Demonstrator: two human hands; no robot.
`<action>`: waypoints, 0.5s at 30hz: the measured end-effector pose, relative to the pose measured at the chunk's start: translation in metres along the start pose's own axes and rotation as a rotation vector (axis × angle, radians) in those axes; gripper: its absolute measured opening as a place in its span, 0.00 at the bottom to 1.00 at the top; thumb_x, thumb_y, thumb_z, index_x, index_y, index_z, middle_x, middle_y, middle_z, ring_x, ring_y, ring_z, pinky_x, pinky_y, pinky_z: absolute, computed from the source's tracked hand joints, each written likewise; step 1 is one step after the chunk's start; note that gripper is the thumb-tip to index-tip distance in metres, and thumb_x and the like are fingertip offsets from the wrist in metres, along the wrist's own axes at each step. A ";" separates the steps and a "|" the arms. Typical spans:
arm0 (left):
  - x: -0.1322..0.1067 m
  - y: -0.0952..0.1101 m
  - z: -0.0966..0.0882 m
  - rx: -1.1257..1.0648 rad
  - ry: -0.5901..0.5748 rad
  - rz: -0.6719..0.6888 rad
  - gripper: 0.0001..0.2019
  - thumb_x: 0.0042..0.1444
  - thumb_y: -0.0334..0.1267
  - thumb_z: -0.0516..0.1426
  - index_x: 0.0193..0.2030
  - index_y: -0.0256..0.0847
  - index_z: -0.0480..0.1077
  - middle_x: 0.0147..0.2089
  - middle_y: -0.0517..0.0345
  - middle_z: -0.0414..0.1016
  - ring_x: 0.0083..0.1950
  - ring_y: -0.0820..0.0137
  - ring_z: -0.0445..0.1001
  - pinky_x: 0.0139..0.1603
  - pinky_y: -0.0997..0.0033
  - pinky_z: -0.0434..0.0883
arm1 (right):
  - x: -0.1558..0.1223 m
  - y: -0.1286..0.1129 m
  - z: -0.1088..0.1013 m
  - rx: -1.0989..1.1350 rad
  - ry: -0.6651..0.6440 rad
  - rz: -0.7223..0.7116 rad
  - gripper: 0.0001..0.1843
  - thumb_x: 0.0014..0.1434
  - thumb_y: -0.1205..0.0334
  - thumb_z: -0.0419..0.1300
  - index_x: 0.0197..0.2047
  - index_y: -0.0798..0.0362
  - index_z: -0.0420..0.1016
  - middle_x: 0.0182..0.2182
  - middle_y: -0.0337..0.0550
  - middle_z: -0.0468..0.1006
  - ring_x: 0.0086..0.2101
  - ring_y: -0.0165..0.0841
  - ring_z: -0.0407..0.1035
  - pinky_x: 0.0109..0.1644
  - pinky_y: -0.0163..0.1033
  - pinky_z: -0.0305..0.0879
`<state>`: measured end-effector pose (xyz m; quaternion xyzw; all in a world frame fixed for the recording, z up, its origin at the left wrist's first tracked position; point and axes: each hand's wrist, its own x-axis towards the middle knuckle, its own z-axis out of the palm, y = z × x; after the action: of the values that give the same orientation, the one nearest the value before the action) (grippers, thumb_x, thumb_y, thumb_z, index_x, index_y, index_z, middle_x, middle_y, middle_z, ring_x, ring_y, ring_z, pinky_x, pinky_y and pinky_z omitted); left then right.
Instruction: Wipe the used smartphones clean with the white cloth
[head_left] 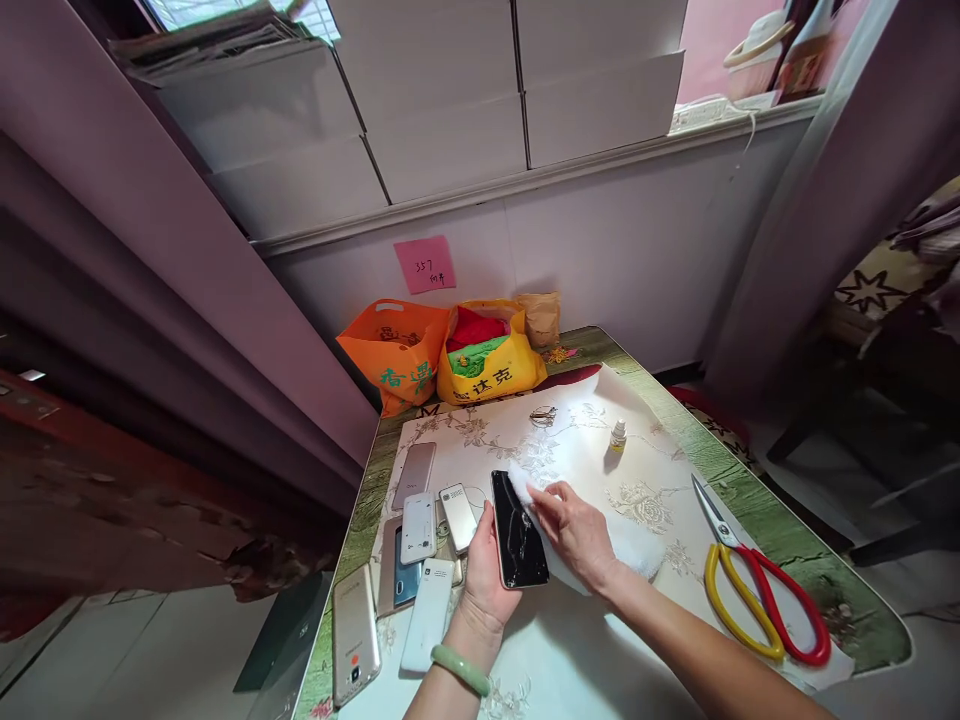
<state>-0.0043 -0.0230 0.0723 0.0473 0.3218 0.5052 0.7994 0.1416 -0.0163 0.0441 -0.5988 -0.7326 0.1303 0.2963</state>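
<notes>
Purple curtains (150, 260) flank a pale wall (585, 230) behind a green wood-patterned table (637, 365), partly covered by a white floral sheet (645, 505), as seen from the head camera. Near the middle of the sheet, the left hand (487, 575) grasps a black phone (517, 555) along its left side and lower corner, tilted with the screen up. The right hand (574, 530) pinches a white cloth (637, 545) against the phone's upper right edge, so the phone sits between the two hands. A pale green bangle (461, 670) circles the left wrist.

On the wall, a pink note (425, 265) reads "357", with smaller handwriting below. An orange bag (394, 345) carries green characters, "香遇"; a yellow bag (495, 382) beside it shows "达克" in black after a creased character. Lettering on the phones (418, 530) lying left of the left hand is too small to read.

The held phone has a glossy black screen, with pale cracks and chips toward the bottom and a light-coloured rim. Well apart, to the right, lie scissors (725, 535) with one yellow and one red handle.
</notes>
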 end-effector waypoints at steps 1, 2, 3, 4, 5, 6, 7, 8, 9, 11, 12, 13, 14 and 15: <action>0.000 0.002 -0.003 -0.007 0.011 0.017 0.16 0.66 0.45 0.56 0.50 0.36 0.77 0.44 0.48 0.84 0.48 0.60 0.82 0.57 0.60 0.75 | -0.007 -0.002 0.002 -0.006 -0.024 -0.013 0.18 0.72 0.57 0.51 0.57 0.41 0.78 0.42 0.44 0.79 0.29 0.31 0.73 0.29 0.33 0.59; 0.000 0.003 -0.005 -0.013 0.030 0.037 0.16 0.66 0.45 0.56 0.51 0.35 0.77 0.44 0.47 0.83 0.47 0.61 0.82 0.56 0.60 0.76 | -0.016 -0.005 0.003 0.004 -0.049 -0.037 0.18 0.71 0.57 0.50 0.58 0.42 0.77 0.41 0.44 0.79 0.28 0.31 0.72 0.29 0.33 0.58; 0.002 0.004 -0.007 -0.013 0.051 0.051 0.17 0.66 0.45 0.56 0.51 0.35 0.77 0.45 0.46 0.83 0.45 0.61 0.82 0.54 0.60 0.77 | -0.026 -0.010 0.004 0.032 -0.074 -0.063 0.19 0.71 0.57 0.50 0.58 0.42 0.77 0.41 0.44 0.79 0.29 0.31 0.72 0.29 0.33 0.59; 0.003 0.005 -0.008 -0.007 0.071 0.054 0.17 0.66 0.46 0.56 0.51 0.34 0.76 0.44 0.45 0.83 0.43 0.61 0.82 0.52 0.59 0.78 | -0.034 -0.016 0.003 0.076 -0.098 -0.085 0.19 0.71 0.57 0.50 0.57 0.43 0.77 0.40 0.44 0.78 0.29 0.32 0.72 0.30 0.34 0.60; 0.005 0.005 -0.008 0.004 0.087 0.049 0.18 0.65 0.48 0.57 0.51 0.34 0.76 0.43 0.45 0.83 0.42 0.61 0.82 0.50 0.58 0.78 | -0.041 -0.021 0.001 0.132 -0.119 -0.101 0.19 0.70 0.58 0.50 0.57 0.43 0.77 0.40 0.44 0.78 0.30 0.32 0.72 0.32 0.34 0.61; 0.006 0.006 -0.008 0.015 0.102 0.042 0.19 0.64 0.49 0.58 0.51 0.34 0.76 0.42 0.45 0.83 0.41 0.60 0.82 0.48 0.57 0.79 | -0.047 -0.025 -0.001 0.190 -0.136 -0.106 0.18 0.69 0.58 0.51 0.56 0.43 0.77 0.40 0.43 0.78 0.31 0.32 0.73 0.34 0.34 0.63; 0.008 0.007 -0.006 0.023 0.118 0.045 0.20 0.63 0.50 0.58 0.51 0.35 0.76 0.42 0.45 0.83 0.41 0.59 0.82 0.47 0.57 0.79 | -0.050 -0.028 -0.004 0.242 -0.151 -0.099 0.18 0.69 0.58 0.52 0.56 0.43 0.78 0.40 0.43 0.78 0.32 0.32 0.73 0.35 0.34 0.64; 0.009 0.010 -0.004 0.024 0.136 0.063 0.20 0.63 0.50 0.58 0.52 0.37 0.76 0.42 0.45 0.83 0.41 0.59 0.83 0.46 0.58 0.80 | -0.051 -0.029 -0.007 0.280 -0.167 -0.075 0.18 0.68 0.58 0.53 0.55 0.43 0.79 0.40 0.43 0.78 0.33 0.32 0.74 0.37 0.35 0.65; 0.010 0.013 -0.001 0.021 0.156 0.101 0.19 0.64 0.49 0.57 0.53 0.38 0.75 0.42 0.46 0.83 0.41 0.59 0.83 0.44 0.58 0.80 | -0.051 -0.027 -0.010 0.297 -0.188 -0.037 0.17 0.67 0.58 0.54 0.54 0.42 0.80 0.39 0.42 0.78 0.34 0.33 0.74 0.38 0.35 0.66; 0.009 0.023 0.004 0.024 0.199 0.203 0.16 0.66 0.46 0.55 0.54 0.40 0.74 0.41 0.49 0.83 0.40 0.61 0.83 0.42 0.61 0.80 | -0.052 -0.020 -0.015 0.280 -0.253 0.057 0.16 0.66 0.59 0.55 0.50 0.43 0.82 0.38 0.42 0.79 0.33 0.33 0.74 0.40 0.37 0.67; 0.009 0.028 0.006 0.031 0.215 0.252 0.16 0.66 0.44 0.54 0.55 0.40 0.73 0.40 0.50 0.83 0.38 0.62 0.83 0.40 0.62 0.80 | -0.053 -0.016 -0.016 0.262 -0.296 0.082 0.15 0.65 0.60 0.56 0.47 0.44 0.83 0.38 0.42 0.79 0.33 0.34 0.75 0.41 0.38 0.68; 0.007 0.034 0.008 0.039 0.226 0.289 0.15 0.67 0.43 0.53 0.55 0.41 0.73 0.39 0.51 0.83 0.36 0.63 0.83 0.38 0.63 0.79 | -0.054 -0.011 -0.017 0.250 -0.330 0.080 0.14 0.65 0.59 0.57 0.46 0.45 0.84 0.39 0.43 0.80 0.35 0.35 0.75 0.43 0.40 0.69; 0.006 0.038 0.009 0.049 0.231 0.311 0.15 0.67 0.43 0.53 0.55 0.41 0.72 0.38 0.52 0.83 0.34 0.64 0.82 0.35 0.64 0.79 | -0.055 -0.008 -0.018 0.248 -0.339 0.055 0.13 0.64 0.57 0.59 0.45 0.46 0.84 0.41 0.45 0.80 0.39 0.38 0.76 0.46 0.42 0.70; 0.004 0.041 0.010 0.061 0.231 0.315 0.15 0.66 0.43 0.54 0.55 0.41 0.72 0.37 0.53 0.83 0.32 0.64 0.81 0.33 0.65 0.78 | -0.056 -0.006 -0.019 0.256 -0.314 0.016 0.13 0.63 0.55 0.60 0.47 0.47 0.84 0.46 0.48 0.80 0.45 0.41 0.76 0.51 0.44 0.71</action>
<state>-0.0290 0.0028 0.0950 0.0628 0.4153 0.6160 0.6664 0.1543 -0.0741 0.0472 -0.5343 -0.7425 0.3164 0.2513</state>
